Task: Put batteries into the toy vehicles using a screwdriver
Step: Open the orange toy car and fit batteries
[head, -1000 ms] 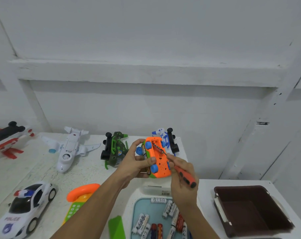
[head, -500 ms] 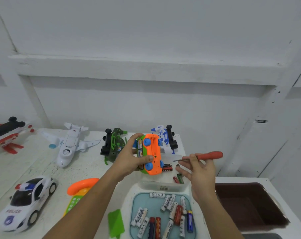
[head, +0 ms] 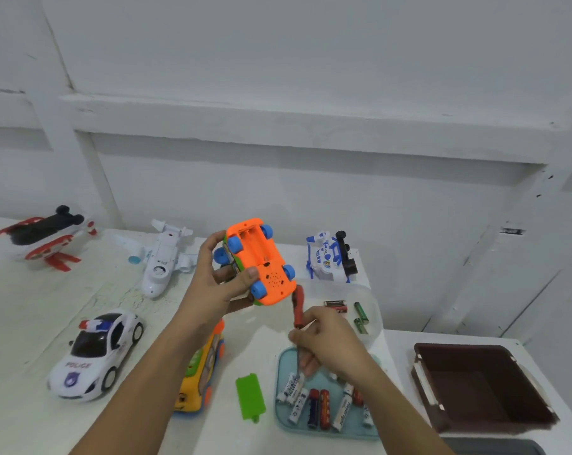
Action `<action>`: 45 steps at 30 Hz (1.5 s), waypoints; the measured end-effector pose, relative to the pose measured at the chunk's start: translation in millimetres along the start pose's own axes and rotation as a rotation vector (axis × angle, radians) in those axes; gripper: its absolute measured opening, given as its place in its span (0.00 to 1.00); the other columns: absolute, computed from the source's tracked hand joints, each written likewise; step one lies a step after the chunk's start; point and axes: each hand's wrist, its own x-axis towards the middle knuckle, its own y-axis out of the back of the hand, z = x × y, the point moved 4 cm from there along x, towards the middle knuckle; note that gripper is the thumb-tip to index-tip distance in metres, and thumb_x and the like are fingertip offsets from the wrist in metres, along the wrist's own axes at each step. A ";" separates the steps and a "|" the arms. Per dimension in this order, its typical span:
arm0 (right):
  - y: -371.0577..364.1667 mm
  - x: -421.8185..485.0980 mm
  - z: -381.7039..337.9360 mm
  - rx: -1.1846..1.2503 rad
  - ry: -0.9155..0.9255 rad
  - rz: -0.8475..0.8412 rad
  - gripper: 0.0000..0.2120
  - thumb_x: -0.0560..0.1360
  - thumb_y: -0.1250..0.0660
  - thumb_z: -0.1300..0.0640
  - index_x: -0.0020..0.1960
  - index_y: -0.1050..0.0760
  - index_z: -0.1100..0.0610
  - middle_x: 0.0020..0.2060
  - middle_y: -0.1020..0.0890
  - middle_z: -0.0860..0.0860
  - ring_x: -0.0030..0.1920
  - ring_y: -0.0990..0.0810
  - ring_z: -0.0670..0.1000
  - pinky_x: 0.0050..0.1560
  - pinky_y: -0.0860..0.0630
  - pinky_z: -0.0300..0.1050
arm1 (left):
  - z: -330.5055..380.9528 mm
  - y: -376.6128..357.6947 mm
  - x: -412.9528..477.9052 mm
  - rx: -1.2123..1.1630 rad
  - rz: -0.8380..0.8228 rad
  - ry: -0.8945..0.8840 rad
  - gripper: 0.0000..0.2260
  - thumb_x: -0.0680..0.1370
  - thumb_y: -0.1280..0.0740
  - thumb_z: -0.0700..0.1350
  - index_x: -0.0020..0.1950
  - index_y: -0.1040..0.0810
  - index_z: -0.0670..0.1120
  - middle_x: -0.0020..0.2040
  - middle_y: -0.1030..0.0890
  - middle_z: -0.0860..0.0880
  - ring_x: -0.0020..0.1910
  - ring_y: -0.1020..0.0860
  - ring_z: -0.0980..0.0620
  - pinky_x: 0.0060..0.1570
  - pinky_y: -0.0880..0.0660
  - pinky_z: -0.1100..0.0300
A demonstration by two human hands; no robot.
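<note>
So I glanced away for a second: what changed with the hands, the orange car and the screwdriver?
The right hand pulled the screwdriver off the orange car's underside, swung out to the right, then came down over the battery tray, tip now pointing down at the batteries. The left hand keeps gripping the car, underside up; the green cover stays on the table.

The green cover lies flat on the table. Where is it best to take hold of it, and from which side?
Probably by its two long edges, pinched across the narrow width from above. The green cover lies flat between the yellow toy and the battery tray, touching neither, so fingers fit on both sides. The tab at its near end looks too small to hold.
</note>
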 end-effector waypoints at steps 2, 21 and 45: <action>-22.1 3.8 -3.6 -0.086 -0.034 -0.032 0.06 0.75 0.31 0.62 0.48 0.25 0.64 0.30 0.19 0.61 0.23 0.20 0.54 0.26 0.22 0.45 | 6.8 15.4 -13.1 -0.016 0.005 -0.004 0.28 0.73 0.29 0.41 0.65 0.33 0.64 0.52 0.14 0.45 0.50 0.15 0.46 0.40 0.17 0.55; -93.3 48.3 -8.3 -0.807 -0.013 0.316 0.05 0.78 0.42 0.63 0.45 0.31 0.56 0.40 0.22 0.54 0.40 0.24 0.54 0.39 0.26 0.45 | 5.7 79.3 -77.1 -0.036 -0.126 0.100 0.29 0.68 0.28 0.46 0.62 0.32 0.67 0.56 0.16 0.44 0.52 0.16 0.44 0.42 0.17 0.52; 22.1 -55.6 52.7 -0.875 -0.281 0.567 0.06 0.75 0.39 0.61 0.44 0.25 0.61 0.41 0.19 0.56 0.40 0.20 0.55 0.37 0.25 0.45 | -62.6 27.2 -126.4 -0.074 -0.354 0.327 0.35 0.66 0.24 0.46 0.67 0.35 0.66 0.61 0.19 0.45 0.56 0.17 0.44 0.47 0.17 0.48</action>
